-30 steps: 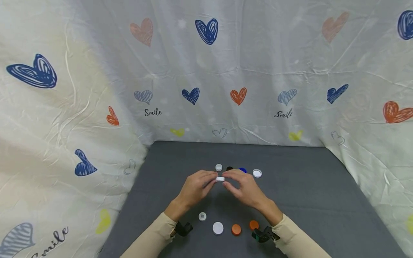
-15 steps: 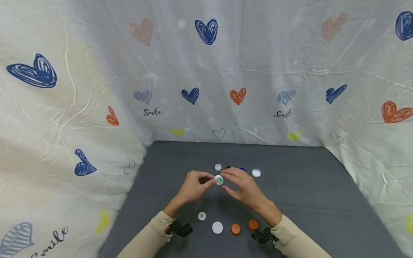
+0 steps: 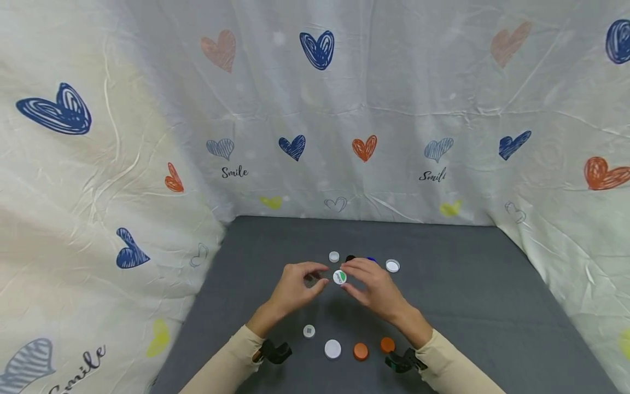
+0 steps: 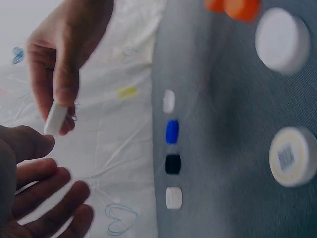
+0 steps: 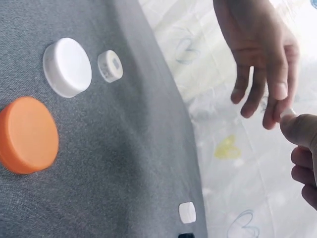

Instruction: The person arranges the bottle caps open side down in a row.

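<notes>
Between the hands, above the table, is a small round white bottle cap with a green mark on its face. My right hand pinches it at the edge by thumb and fingers; in the left wrist view the white cap shows edge-on in that grip. Just left of the cap, my left hand holds nothing, its thumb and fingers parted. The left wrist view has the left hand's fingers spread loosely below the cap. In the right wrist view the cap is mostly hidden by the right thumb.
Beyond the hands lie a white cap, a black cap, a blue cap and a white-rimmed cap. Nearer are a white cap with a grey square, a larger white cap and two orange caps.
The held cap has turned from edge-on to face-up, showing its green mark. It has passed from the left hand to the right, and the left fingers have come off it.
</notes>
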Demonstrator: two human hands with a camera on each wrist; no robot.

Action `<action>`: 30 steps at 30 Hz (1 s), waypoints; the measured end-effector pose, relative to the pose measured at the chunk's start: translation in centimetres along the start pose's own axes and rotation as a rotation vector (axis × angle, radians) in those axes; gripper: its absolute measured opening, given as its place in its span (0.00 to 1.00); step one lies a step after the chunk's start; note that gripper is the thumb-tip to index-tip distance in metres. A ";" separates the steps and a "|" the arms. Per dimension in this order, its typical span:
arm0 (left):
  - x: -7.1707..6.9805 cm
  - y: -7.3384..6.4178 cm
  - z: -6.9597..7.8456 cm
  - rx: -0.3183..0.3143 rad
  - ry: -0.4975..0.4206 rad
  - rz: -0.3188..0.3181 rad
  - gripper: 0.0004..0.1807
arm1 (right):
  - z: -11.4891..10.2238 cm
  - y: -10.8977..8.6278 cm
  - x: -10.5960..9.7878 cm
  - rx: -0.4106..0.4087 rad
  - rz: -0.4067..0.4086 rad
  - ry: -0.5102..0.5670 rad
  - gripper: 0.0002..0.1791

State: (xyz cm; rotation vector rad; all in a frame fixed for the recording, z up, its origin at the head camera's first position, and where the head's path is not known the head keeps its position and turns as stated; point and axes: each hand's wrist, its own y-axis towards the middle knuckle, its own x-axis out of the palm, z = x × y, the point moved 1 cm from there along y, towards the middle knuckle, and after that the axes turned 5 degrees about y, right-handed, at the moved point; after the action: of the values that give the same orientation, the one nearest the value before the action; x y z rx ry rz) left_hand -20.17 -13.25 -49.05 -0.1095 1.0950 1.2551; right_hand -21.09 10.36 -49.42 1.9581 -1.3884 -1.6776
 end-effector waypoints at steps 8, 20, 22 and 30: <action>0.5 0.0 0.3 0.220 0.203 0.045 0.23 | -0.1 0.0 0.4 0.010 -0.008 0.030 0.24; 0.0 -0.5 0.0 0.233 0.282 0.034 0.21 | -0.2 0.2 1.0 0.006 -0.008 0.035 0.21; -0.4 -0.5 -0.1 0.230 0.310 0.027 0.21 | -0.1 0.5 1.1 -0.008 -0.011 0.042 0.20; -1.1 -0.9 -0.7 0.188 0.414 -0.035 0.18 | 0.0 1.6 3.1 -0.034 -0.065 -0.002 0.16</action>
State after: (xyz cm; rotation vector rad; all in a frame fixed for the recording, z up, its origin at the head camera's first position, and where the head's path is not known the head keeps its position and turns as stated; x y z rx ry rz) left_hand -19.80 -14.78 -49.03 -0.2526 1.5555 1.1183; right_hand -22.14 7.23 -50.37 2.0045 -1.3011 -1.7196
